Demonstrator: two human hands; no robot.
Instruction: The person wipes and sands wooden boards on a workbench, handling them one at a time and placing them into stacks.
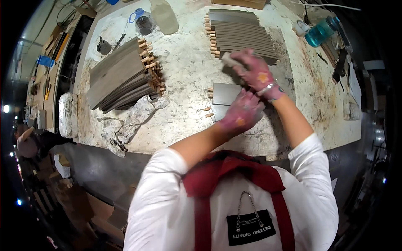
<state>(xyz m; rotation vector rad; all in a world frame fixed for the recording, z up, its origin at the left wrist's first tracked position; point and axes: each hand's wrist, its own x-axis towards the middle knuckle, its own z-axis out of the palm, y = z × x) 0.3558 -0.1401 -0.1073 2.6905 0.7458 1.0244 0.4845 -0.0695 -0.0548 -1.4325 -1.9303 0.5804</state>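
Crosswise before the person lies a grey board [225, 93], its long axis running roughly left to right, wooden pegs [210, 93] jutting from its left end. The left hand [243, 110] is nearer, at the board's right part; whether its fingers pinch or only rest there, I cannot tell. Farther out, the right hand [254, 72] looks curled round a pale, blurred pad [229, 61], near the far stack of boards [245, 35].

Pink-gloved hands [240, 113] [258, 74]: 2
Large board stacks [117, 73] [243, 37]: 2
Crumpled cloth [137, 113]: 1
Teal bottle [320, 33]: 1
Whitish bottle [164, 17]: 1
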